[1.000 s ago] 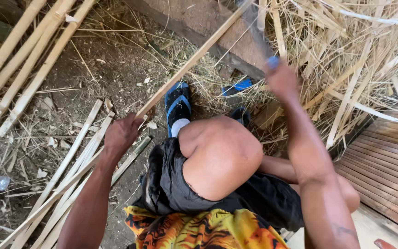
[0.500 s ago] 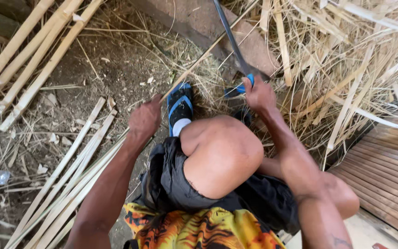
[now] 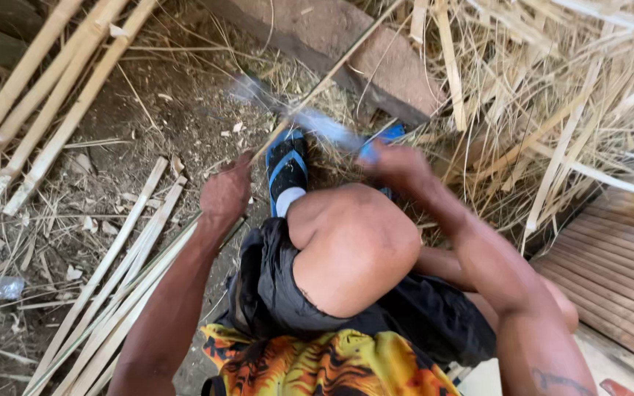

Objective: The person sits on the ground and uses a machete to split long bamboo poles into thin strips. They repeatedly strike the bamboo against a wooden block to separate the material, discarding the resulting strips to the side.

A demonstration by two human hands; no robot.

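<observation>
My left hand (image 3: 223, 194) grips a long thin bamboo strip (image 3: 332, 70) that slants up to the right over the dirt. My right hand (image 3: 398, 165) is closed on the blue handle of a knife (image 3: 299, 117); its blade is blurred and lies low across the strip, pointing left. My bent knee (image 3: 354, 246) and my foot in a blue and black sandal (image 3: 286, 165) sit between the two hands, right under the strip.
Split bamboo slats (image 3: 111, 271) lie on the ground at the left, more poles (image 3: 53, 95) at the top left. A heap of dry bamboo shavings (image 3: 552, 95) fills the right. A stone block (image 3: 376, 51) lies ahead, a slatted mat (image 3: 625, 249) at the right.
My right hand has swung the knife down from high at the right onto the strip near my foot. My left hand has slid up along the strip.
</observation>
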